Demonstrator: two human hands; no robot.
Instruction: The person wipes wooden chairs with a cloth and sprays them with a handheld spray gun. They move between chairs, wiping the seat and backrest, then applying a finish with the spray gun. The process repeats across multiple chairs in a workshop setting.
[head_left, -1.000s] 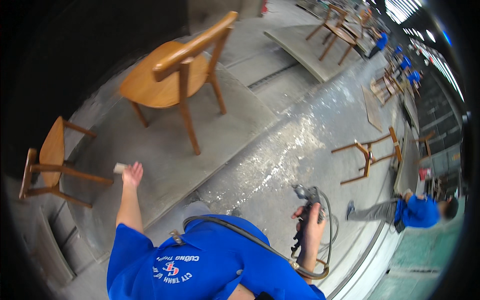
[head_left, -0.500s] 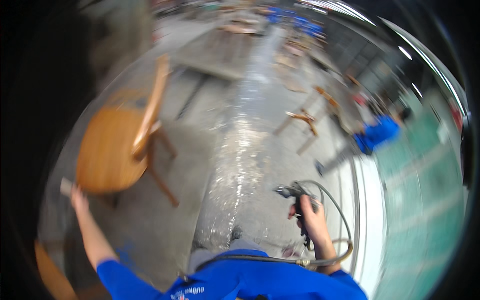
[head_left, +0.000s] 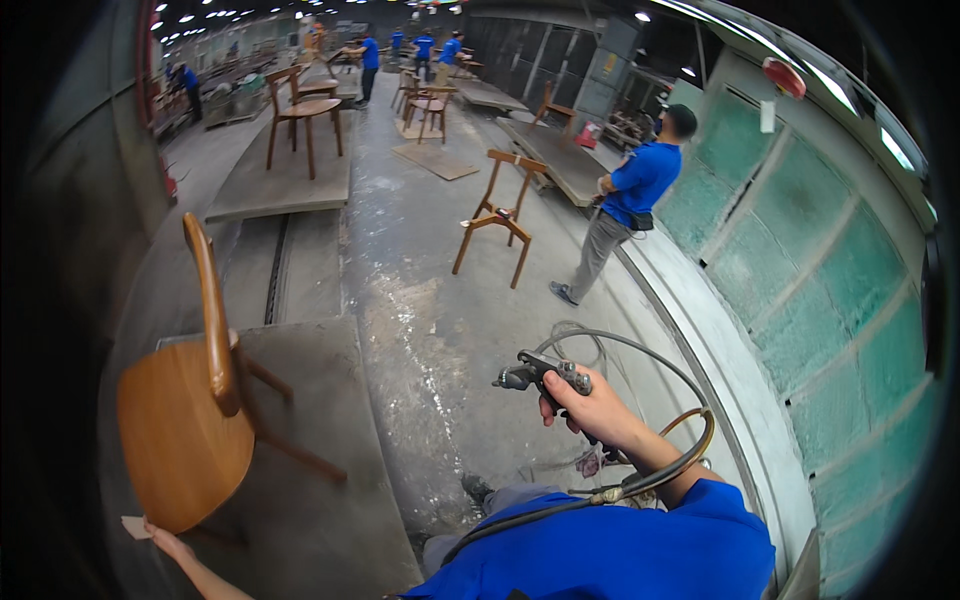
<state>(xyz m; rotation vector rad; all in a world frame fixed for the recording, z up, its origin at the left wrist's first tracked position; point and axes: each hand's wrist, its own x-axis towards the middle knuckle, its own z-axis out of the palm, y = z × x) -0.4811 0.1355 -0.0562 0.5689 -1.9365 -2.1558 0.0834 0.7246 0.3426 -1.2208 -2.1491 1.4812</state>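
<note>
At the lower left, my left hand [head_left: 166,541] grips a small pale flat piece [head_left: 135,527], perhaps card or sandpaper. Its fingers are at the near edge of a wooden chair [head_left: 185,430]; whether they also touch the seat I cannot tell. The chair has an orange-brown seat, a curved back rail and dark legs, and stands on a grey platform [head_left: 330,520]. My right hand [head_left: 590,408] is closed around the handle of a black spray gun [head_left: 540,375], its nozzle pointing left. A dark hose [head_left: 640,345] and a yellowish hose [head_left: 703,440] loop from it past my forearm.
Ahead stands a seatless chair frame [head_left: 500,215] on the floor, near a person in a blue shirt [head_left: 645,185]. Another chair [head_left: 305,115] is on a far platform [head_left: 290,185]. Green wall panels [head_left: 830,280] line the right. Several people are at work farther back.
The view has steadied and swung, so the chair sits lower left and the far room shows. The spray gun has shifted left in view; both hands keep their hold.
</note>
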